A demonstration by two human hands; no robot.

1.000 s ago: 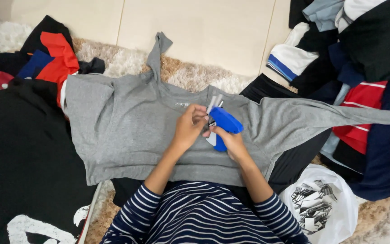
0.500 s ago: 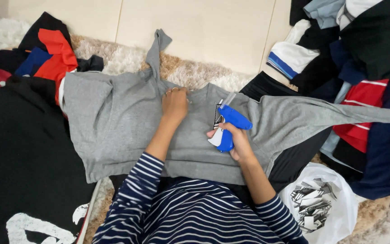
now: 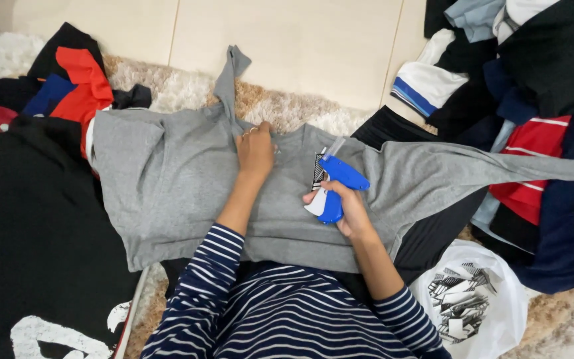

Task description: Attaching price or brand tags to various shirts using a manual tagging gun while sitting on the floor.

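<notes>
Since a sec ago our left hand (image 3: 255,151) slid up to the collar of the soft grey cotton sweatshirt (image 3: 181,193), lying flat on the shaggy rug (image 3: 167,83), palm pressing, grasping nothing. Right hand (image 3: 347,211) clenched round the blue plastic tagging gun (image 3: 337,186) w/ tag. Fabric's light, floppy; we'd pinch the neckline.

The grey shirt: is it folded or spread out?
Spread out: the grey shirt lies flat, both sleeves extended sideways.

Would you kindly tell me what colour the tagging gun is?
The tagging gun is bright blue, held in the right hand, seen in the head view.
</notes>
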